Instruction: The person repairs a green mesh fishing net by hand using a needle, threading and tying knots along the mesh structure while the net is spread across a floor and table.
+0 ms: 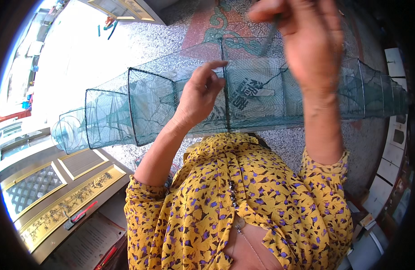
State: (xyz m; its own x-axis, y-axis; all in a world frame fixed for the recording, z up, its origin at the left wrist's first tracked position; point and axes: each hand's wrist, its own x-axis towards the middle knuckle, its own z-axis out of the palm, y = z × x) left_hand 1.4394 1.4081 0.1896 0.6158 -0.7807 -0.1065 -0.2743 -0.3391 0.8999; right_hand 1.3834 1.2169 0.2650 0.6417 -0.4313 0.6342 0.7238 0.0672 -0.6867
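Note:
A long, collapsible fish trap (153, 108) of fine green netting stretches across in front of me, held out by several dark square wire frames. My left hand (200, 92) is closed at a middle frame, its fingertips pinching at the upright wire and the mesh. Higher up and to the right, my right hand (308, 49) is raised above the trap and smeared by motion. Its fingers are curled round a thin, dark greenish thing (269, 38), too blurred to name. A dark cord (274, 76) runs over the netting below that hand.
Beneath the trap lies a speckled stone floor (171, 38) with a red and green pattern (200, 33). Gold-trimmed cabinet doors (81, 164) stand at the lower left, another panel (126, 9) at the top left. White drawer fronts (390, 168) line the right edge.

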